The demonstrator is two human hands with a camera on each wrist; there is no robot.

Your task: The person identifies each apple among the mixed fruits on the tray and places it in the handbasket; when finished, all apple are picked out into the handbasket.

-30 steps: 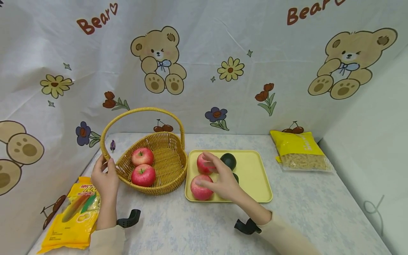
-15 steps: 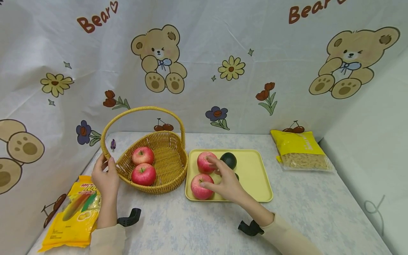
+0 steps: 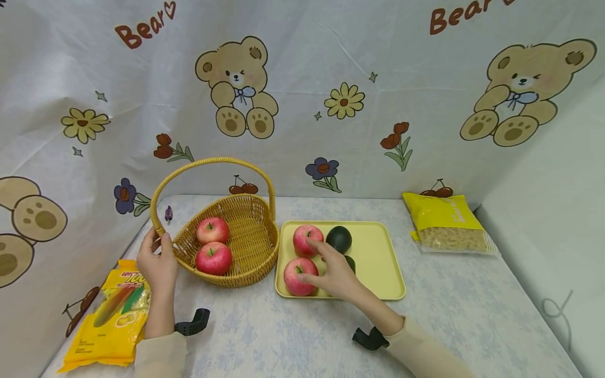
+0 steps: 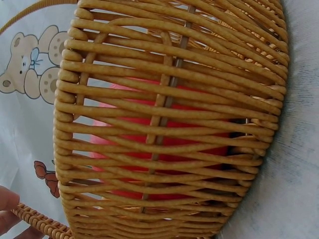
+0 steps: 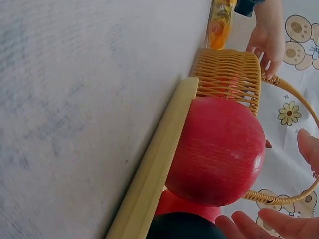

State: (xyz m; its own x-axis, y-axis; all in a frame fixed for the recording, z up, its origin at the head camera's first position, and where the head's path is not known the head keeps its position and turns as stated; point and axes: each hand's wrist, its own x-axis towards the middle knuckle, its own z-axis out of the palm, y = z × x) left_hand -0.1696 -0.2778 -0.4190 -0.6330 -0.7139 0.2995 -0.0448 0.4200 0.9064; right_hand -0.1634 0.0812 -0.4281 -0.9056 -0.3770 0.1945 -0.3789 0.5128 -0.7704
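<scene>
My left hand (image 3: 158,265) pinches the foot of the handle (image 3: 222,160) of a wicker basket (image 3: 255,236). Two red apples (image 3: 214,258) lie in the basket's left half; the left wrist view shows red through its weave (image 4: 164,134). My right hand (image 3: 337,273) hovers over a pale yellow tray (image 3: 375,262), thumb and fingers spread and holding nothing. Nearest to it are a front apple (image 3: 296,278) and a rear apple (image 3: 307,233) on the tray. A dark green, rounded fruit (image 3: 339,239) sits behind the hand, and another (image 3: 350,261) is partly hidden by it.
A yellow snack bag (image 3: 108,325) lies beside my left forearm. At the back right is a yellow bag with a see-through lower part (image 3: 446,226). A printed cloth (image 3: 293,105) hangs behind the table (image 3: 264,336). The tray stands just right of the basket.
My right hand has drawn slightly back from the rear apple, uncovering more of it. The left hand stays on the handle, and the basket and fruit have not moved.
</scene>
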